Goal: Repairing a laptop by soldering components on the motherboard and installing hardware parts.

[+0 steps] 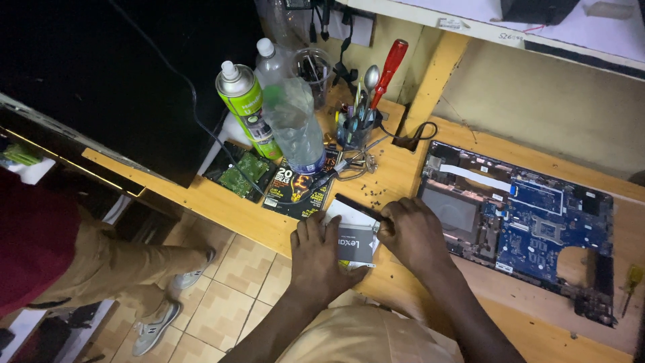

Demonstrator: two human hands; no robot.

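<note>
Under my left hand (321,252) lies a flat grey drive (356,243), a thin rectangular slab with pale lettering on its top face. It rests on a white sheet (346,215) near the front edge of the wooden bench (396,176), tilted a little against that edge. My fingers cover its left side, so only the right part shows. In my right hand (413,232) I hold a slim black tool (357,206), lying nearly level, its free end pointing up and left over the white sheet just above the drive.
</note>
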